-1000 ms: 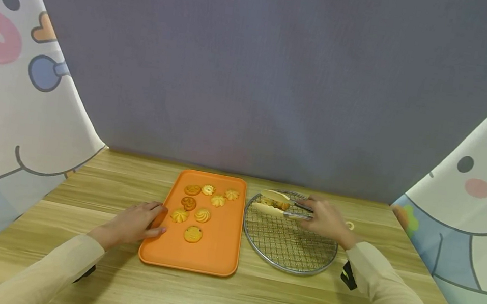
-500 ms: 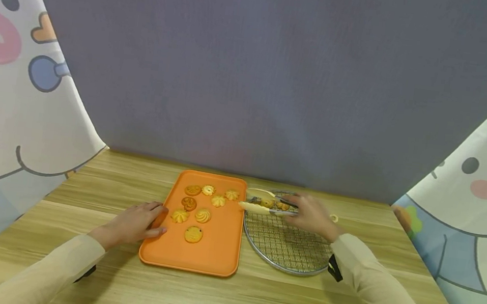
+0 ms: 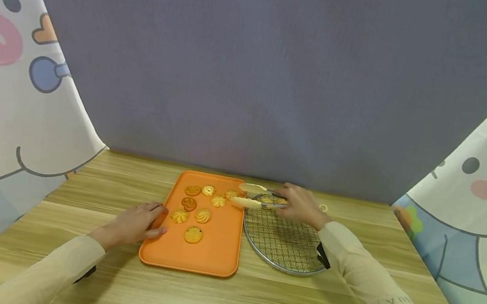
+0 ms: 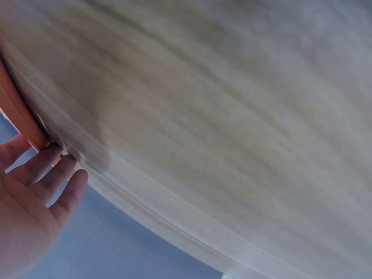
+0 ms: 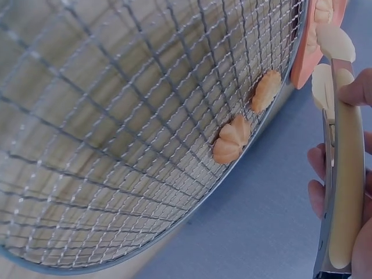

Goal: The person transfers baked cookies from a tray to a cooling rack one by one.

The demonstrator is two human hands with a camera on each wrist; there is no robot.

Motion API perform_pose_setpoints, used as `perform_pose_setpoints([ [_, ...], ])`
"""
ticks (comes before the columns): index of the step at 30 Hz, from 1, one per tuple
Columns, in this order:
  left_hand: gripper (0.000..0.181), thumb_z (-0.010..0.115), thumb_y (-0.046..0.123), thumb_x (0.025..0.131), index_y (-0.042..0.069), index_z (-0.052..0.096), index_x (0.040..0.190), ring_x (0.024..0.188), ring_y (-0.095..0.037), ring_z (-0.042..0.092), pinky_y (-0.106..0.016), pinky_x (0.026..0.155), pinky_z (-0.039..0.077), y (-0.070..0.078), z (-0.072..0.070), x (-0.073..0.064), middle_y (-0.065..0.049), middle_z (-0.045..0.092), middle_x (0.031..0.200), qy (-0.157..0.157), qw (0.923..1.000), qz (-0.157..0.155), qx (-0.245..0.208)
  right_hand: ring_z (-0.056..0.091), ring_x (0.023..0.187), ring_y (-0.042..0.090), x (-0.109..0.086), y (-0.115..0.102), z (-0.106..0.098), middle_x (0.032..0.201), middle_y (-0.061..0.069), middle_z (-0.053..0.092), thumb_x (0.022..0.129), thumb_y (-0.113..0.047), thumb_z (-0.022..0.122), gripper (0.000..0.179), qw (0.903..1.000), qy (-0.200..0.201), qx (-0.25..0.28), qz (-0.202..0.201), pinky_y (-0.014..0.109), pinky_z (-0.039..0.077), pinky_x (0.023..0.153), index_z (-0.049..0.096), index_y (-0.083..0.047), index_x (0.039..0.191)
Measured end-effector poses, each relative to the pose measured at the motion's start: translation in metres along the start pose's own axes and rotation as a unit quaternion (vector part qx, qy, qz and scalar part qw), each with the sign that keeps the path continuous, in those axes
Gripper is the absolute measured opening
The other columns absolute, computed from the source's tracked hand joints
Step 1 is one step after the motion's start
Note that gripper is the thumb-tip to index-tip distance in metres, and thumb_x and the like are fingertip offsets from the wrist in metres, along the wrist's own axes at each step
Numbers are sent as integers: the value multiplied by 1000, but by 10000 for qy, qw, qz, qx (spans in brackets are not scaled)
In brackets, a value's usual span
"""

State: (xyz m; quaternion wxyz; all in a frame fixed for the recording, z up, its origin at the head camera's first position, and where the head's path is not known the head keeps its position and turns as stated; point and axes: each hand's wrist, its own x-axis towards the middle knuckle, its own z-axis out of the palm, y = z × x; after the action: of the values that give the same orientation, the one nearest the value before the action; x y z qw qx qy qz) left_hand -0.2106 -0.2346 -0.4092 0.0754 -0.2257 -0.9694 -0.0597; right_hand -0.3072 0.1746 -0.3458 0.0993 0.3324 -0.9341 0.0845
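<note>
My right hand (image 3: pixel 303 206) holds a pair of tongs (image 5: pixel 349 174) with cream tips and metal arms. Their jaws stand apart, with no cookie visible between the tips. In the head view the tips are over the right edge of the orange tray (image 3: pixel 213 258), beside a flower-shaped cookie (image 3: pixel 218 201). On the round wire rack (image 3: pixel 286 245), two cookies lie near the far rim, a ridged cookie (image 5: pixel 266 91) and a petal-shaped cookie (image 5: pixel 232 139). My left hand (image 3: pixel 134 222) rests at the tray's left edge, fingers loosely extended and touching the rim.
Several more cookies, including a pretzel-shaped cookie (image 3: pixel 188 204) and a round cookie (image 3: pixel 193 235), lie on the tray. Tray and rack stand side by side on a wooden table (image 3: pixel 160 295). A grey cloth wall (image 3: pixel 253 81) rises behind it, with cartoon-printed sheets at both sides.
My right hand has carried the tongs left, from above the cookies on the rack to the tray's right edge. My left hand, the tray and the rack stay in place.
</note>
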Motion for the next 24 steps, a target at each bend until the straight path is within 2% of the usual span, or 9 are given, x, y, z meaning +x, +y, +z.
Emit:
perform_pose_setpoints([
  [5, 51, 59, 40, 86, 2, 54, 120, 109, -40, 54, -56, 87, 44, 0, -1, 0, -19, 54, 123, -12, 10000, -20, 19, 42, 58, 13, 7, 1, 1, 88, 8, 59, 71, -25, 70, 50, 9998, -148, -58, 129, 24, 29, 45, 63, -9, 118],
  [10, 51, 59, 40, 87, 2, 54, 120, 109, -40, 54, -57, 87, 44, 1, -2, 0, -19, 54, 123, -23, 10000, -32, 24, 44, 60, 13, 11, 0, 1, 103, 10, 61, 73, -26, 70, 50, 9990, -340, 51, 272, 25, 27, 45, 61, -10, 120],
  [15, 50, 59, 39, 86, 2, 55, 119, 107, -40, 55, -57, 86, 44, 1, -3, 0, -19, 54, 122, -2, 10000, -19, 12, 43, 57, 15, 16, -2, 2, 115, 17, 59, 74, -25, 69, 51, 9987, -461, 110, 195, 25, 26, 44, 60, -9, 122],
  [19, 50, 60, 39, 86, 2, 55, 119, 107, -39, 55, -57, 86, 44, 1, -3, 0, -18, 55, 121, 23, 10000, 11, 27, 59, 76, 26, 19, -4, 4, 124, 21, 55, 75, -25, 69, 51, 9984, -515, 135, 171, 27, 33, 48, 59, -9, 123],
  [22, 50, 60, 39, 86, 1, 55, 118, 106, -39, 56, -56, 86, 44, 1, -2, 0, -18, 55, 120, 56, 10000, 56, 58, 61, 89, 29, 21, -5, 6, 120, 18, 57, 75, -26, 68, 50, 9985, -506, 111, 188, 31, 41, 53, 60, -10, 122],
  [24, 50, 60, 39, 86, 1, 55, 118, 106, -39, 56, -56, 86, 44, 1, -2, 0, -18, 56, 120, 60, 9999, 74, 69, 60, 87, 27, 22, -6, 7, 115, 15, 60, 75, -26, 68, 49, 9985, -502, 83, 198, 32, 45, 57, 61, -11, 121],
])
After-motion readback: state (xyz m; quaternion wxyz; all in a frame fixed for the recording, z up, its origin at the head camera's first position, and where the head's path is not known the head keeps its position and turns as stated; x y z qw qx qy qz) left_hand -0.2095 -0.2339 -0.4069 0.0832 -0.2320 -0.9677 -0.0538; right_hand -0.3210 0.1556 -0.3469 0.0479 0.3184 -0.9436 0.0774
